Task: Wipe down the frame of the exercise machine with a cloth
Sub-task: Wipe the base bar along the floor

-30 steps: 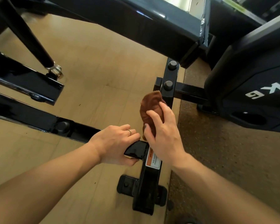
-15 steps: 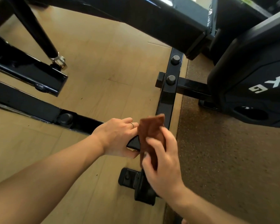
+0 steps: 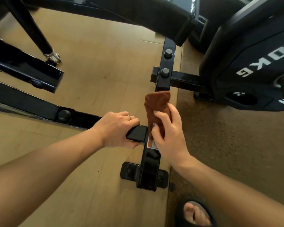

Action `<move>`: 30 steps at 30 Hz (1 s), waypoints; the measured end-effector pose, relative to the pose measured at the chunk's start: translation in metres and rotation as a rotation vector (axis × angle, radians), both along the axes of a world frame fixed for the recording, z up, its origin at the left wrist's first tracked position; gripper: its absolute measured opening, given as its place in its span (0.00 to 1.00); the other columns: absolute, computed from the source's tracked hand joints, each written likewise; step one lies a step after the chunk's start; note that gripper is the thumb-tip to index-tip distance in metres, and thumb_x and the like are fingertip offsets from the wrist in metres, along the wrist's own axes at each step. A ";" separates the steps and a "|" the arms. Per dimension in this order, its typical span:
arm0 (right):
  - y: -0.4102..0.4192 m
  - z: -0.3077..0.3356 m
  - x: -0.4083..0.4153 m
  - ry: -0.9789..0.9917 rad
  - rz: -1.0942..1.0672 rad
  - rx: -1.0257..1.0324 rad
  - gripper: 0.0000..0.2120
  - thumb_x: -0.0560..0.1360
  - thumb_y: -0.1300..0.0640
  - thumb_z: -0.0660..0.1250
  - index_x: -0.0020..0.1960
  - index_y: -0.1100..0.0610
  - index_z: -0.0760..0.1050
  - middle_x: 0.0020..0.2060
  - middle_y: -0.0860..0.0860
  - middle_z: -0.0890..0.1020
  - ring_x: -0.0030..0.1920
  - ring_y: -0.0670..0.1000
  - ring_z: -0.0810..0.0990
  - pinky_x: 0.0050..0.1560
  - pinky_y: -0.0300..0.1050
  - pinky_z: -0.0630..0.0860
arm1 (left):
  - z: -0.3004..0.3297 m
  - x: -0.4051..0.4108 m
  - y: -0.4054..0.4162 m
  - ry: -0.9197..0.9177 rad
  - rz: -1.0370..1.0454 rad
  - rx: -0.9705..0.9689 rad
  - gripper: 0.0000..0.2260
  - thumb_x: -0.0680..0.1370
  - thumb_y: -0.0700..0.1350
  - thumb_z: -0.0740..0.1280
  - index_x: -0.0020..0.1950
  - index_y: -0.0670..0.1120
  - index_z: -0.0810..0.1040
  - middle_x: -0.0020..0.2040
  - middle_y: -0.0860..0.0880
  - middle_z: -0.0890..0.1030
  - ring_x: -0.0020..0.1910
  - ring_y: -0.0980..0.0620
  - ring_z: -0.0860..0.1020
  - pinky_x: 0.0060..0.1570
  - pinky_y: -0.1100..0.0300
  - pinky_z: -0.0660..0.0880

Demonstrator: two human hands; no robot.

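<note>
The right hand [image 3: 168, 133] grips the brown cloth [image 3: 156, 108] against the black frame bar [image 3: 148, 169] running near to far, while the left hand [image 3: 116, 128] clasps the crossbar [image 3: 136, 133]; long, firmly pressed strokes toward the far bolts [image 3: 166, 63] would likely clean best.

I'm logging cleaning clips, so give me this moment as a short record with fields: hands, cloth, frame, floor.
left hand: left hand grips the black side bar of the frame
right hand: right hand holds the brown cloth against the floor rail
cloth: bunched, upper end sticking out past the fingers
frame: black, bolt caps further along the rail
floor: wood left, speckled mat right
</note>
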State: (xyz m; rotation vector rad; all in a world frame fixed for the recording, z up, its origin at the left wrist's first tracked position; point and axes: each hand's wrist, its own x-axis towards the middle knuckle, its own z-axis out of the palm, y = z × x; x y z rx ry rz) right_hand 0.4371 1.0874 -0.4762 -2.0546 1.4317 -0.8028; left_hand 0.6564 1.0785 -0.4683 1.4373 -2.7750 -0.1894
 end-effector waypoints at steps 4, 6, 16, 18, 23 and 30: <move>0.103 -0.017 -0.019 -0.030 0.216 -0.065 0.19 0.76 0.56 0.69 0.67 0.54 0.75 0.77 0.58 0.62 0.77 0.62 0.64 0.68 0.62 0.74 | 0.005 0.000 -0.001 0.002 0.023 0.030 0.31 0.70 0.74 0.55 0.58 0.52 0.75 0.51 0.55 0.83 0.49 0.53 0.80 0.39 0.58 0.79; 0.132 -0.026 -0.026 0.077 0.403 -0.198 0.19 0.77 0.54 0.70 0.67 0.51 0.75 0.76 0.60 0.65 0.78 0.64 0.64 0.72 0.63 0.70 | 0.005 -0.001 0.000 -0.013 0.027 0.033 0.27 0.71 0.72 0.61 0.58 0.53 0.74 0.52 0.55 0.82 0.50 0.53 0.80 0.40 0.58 0.78; 0.100 -0.016 -0.038 0.215 0.620 -0.221 0.17 0.82 0.50 0.65 0.70 0.51 0.73 0.75 0.58 0.67 0.78 0.59 0.64 0.75 0.57 0.68 | 0.007 -0.008 0.006 -0.028 0.126 0.068 0.24 0.73 0.65 0.72 0.61 0.52 0.72 0.53 0.53 0.82 0.51 0.53 0.79 0.45 0.59 0.80; 0.099 -0.015 -0.039 0.182 0.592 -0.183 0.17 0.83 0.50 0.65 0.70 0.50 0.72 0.76 0.56 0.66 0.78 0.58 0.63 0.73 0.58 0.70 | 0.008 -0.011 0.005 -0.034 0.142 0.099 0.24 0.73 0.66 0.72 0.60 0.52 0.72 0.51 0.53 0.81 0.47 0.54 0.77 0.43 0.60 0.79; 0.096 -0.013 -0.037 0.029 0.431 -0.050 0.13 0.85 0.50 0.61 0.68 0.49 0.71 0.76 0.53 0.64 0.77 0.55 0.64 0.72 0.56 0.72 | 0.014 -0.018 -0.002 -0.074 0.165 0.139 0.22 0.74 0.65 0.72 0.57 0.52 0.72 0.46 0.54 0.79 0.43 0.51 0.76 0.42 0.57 0.79; 0.021 -0.006 -0.027 0.012 0.228 -0.004 0.14 0.84 0.57 0.64 0.69 0.56 0.74 0.75 0.57 0.66 0.73 0.56 0.68 0.70 0.53 0.74 | 0.019 -0.018 -0.005 -0.038 0.175 0.212 0.26 0.70 0.73 0.65 0.56 0.55 0.77 0.49 0.55 0.82 0.50 0.52 0.80 0.51 0.52 0.81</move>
